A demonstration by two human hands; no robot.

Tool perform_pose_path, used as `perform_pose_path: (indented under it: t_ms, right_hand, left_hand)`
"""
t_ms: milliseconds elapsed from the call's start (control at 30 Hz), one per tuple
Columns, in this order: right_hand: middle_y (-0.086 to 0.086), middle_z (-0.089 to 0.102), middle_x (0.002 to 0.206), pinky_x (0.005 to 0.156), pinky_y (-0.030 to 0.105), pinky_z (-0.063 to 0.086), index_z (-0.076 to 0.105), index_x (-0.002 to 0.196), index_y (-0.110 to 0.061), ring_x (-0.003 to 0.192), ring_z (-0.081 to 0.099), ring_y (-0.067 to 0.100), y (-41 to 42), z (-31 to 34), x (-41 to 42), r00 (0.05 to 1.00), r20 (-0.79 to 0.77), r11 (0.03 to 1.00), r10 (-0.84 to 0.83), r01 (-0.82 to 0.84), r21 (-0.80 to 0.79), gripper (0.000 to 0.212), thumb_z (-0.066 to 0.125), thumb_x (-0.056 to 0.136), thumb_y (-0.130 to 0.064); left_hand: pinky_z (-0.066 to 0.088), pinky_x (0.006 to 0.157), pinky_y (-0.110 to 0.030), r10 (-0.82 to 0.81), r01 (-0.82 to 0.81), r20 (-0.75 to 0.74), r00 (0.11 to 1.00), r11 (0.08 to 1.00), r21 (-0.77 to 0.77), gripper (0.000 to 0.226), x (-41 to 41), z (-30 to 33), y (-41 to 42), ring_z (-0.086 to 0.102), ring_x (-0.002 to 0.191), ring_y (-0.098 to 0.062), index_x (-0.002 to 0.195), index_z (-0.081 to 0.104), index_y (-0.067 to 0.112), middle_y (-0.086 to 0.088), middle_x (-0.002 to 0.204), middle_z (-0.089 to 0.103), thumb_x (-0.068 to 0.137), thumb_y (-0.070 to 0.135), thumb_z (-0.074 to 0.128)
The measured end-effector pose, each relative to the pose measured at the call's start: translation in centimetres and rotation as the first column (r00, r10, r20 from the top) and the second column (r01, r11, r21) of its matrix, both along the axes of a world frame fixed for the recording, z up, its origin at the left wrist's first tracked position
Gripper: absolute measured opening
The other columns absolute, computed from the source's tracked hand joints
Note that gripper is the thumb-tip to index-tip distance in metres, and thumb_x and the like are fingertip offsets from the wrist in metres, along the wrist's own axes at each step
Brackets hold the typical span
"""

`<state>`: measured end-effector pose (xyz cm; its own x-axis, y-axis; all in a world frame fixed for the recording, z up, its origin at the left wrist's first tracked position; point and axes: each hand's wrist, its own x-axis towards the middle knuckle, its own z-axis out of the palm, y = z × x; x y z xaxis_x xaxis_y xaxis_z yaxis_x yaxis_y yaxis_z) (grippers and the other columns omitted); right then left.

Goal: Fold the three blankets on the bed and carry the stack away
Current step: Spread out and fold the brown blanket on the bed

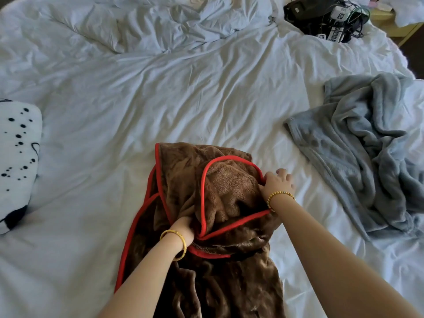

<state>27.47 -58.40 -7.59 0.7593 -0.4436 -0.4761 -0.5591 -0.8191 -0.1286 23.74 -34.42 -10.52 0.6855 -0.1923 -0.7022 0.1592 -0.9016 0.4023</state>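
spotted blanket [19,143]: far left edge of the bed [160,99], untouched, part out of view
left hand [183,227]: grip pinches the red-trimmed edge of the brown blanket [220,191]
brown blanket: bunched mid-bed, near the person, not yet flat
right hand [278,181]: at the blanket's right side on the red trim; grip curled or flat, cannot tell
grey blanket [367,145]: crumpled at right, well apart
step: first blanket, finding its edges
next: likely spread the corners apart, lay flat, then fold

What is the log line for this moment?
left hand: grips brown blanket | right hand: pinches its red edge | grey blanket: unfolded
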Motion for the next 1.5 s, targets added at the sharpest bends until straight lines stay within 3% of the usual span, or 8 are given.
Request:
perform_pose_path:
  t_ms: [300,433,567,667,867,1100,1333,1500]
  right_hand:
    - [0.008,0.054,0.078,0.07,0.031,0.041,0.05,0.092,-0.002,0.074,0.051,0.023,1.9,2.2,-3.5,0.952,-0.133,0.85,-0.275,0.305,0.429,0.018,0.057,0.086,-0.019]
    - [0.017,0.061,0.112,0.078,0.028,0.046,0.056,0.115,0.001,0.087,0.053,0.024,2.8,7.8,-2.2,0.969,-0.184,0.857,-0.165,0.233,0.46,0.035,0.058,0.087,-0.018]
    - [0.012,0.061,0.108,0.076,0.021,0.044,0.06,0.11,0.005,0.1,0.056,0.024,5.2,17.7,3.0,0.978,0.103,0.824,-0.184,0.096,0.559,0.024,0.047,0.092,-0.004]
    - [0.011,0.056,0.091,0.071,0.018,0.043,0.057,0.102,0.007,0.095,0.05,0.02,7.3,28.3,7.6,0.702,0.462,0.658,-0.541,0.012,0.753,0.019,0.044,0.089,0.007]
    - [-0.002,0.051,0.111,0.084,0.012,0.036,0.04,0.135,-0.011,0.101,0.048,0.011,7.6,45.7,10.1,0.209,0.737,0.693,-0.643,-0.249,0.676,0.036,0.038,0.099,-0.017]
    - [0.025,0.058,0.119,0.089,0.037,0.051,0.052,0.121,0.005,0.107,0.058,0.038,9.3,37.0,5.0,0.626,0.361,0.592,-0.691,0.205,0.779,0.032,0.047,0.091,-0.003]
    - [0.016,0.052,0.082,0.072,0.045,0.049,0.053,0.092,-0.004,0.071,0.051,0.029,9.8,25.8,-2.1,0.584,-0.183,0.168,-0.791,0.495,0.852,0.013,0.039,0.09,-0.003]
    - [0.012,0.053,0.069,0.056,0.034,0.056,0.056,0.074,-0.003,0.052,0.055,0.019,10.2,23.9,-2.3,0.824,-0.297,0.434,-0.483,0.519,0.736,0.015,0.049,0.088,-0.003]
  left_hand:
    - [0.053,0.087,-0.033,0.132,-0.142,-0.12,0.984,0.987,-0.081,0.029,2.6,5.5,4.1,0.061,0.102,-0.028,0.118,0.056,0.017,-0.004,0.111,0.061,0.091,0.011,0.048]
    - [0.051,0.053,-0.025,0.302,-0.272,-0.156,0.94,0.943,0.19,0.025,5.9,12.0,5.2,0.07,0.071,-0.023,0.104,0.057,-0.003,-0.017,0.085,0.07,0.098,0.015,0.039]
    - [0.045,0.047,-0.022,0.576,-0.568,0.0,0.818,0.807,-0.162,0.023,11.3,22.7,5.3,0.053,0.054,-0.018,0.087,0.054,-0.003,-0.017,0.086,0.065,0.098,0.005,0.035]
    - [0.052,0.078,-0.025,0.761,-0.51,0.332,0.557,0.629,-0.587,0.029,15.6,33.6,5.9,0.057,0.095,-0.03,0.122,0.049,-0.004,-0.02,0.124,0.055,0.095,-0.001,0.039]
    - [0.047,0.094,-0.037,0.976,-0.123,0.016,0.218,0.044,-0.991,0.035,17.9,49.0,10.8,0.05,0.101,-0.021,0.101,0.036,0.018,-0.004,0.106,0.043,0.089,-0.011,0.021]
    - [0.049,0.094,-0.049,0.856,-0.547,0.213,0.47,0.472,-0.691,0.031,15.7,40.6,15.0,0.057,0.11,-0.04,0.124,0.053,0.006,-0.02,0.126,0.054,0.096,0.014,0.042]
    - [0.043,0.099,-0.051,0.895,-0.821,-0.436,0.088,-0.183,-0.541,0.041,9.0,27.8,16.1,0.037,0.129,-0.04,0.136,0.039,0.006,-0.02,0.145,0.031,0.097,-0.002,0.028]
    - [0.042,0.1,-0.05,0.909,-0.825,-0.413,0.059,-0.189,-0.533,0.043,8.8,25.1,14.4,0.036,0.129,-0.041,0.133,0.04,0.004,-0.023,0.145,0.029,0.094,-0.008,0.023]
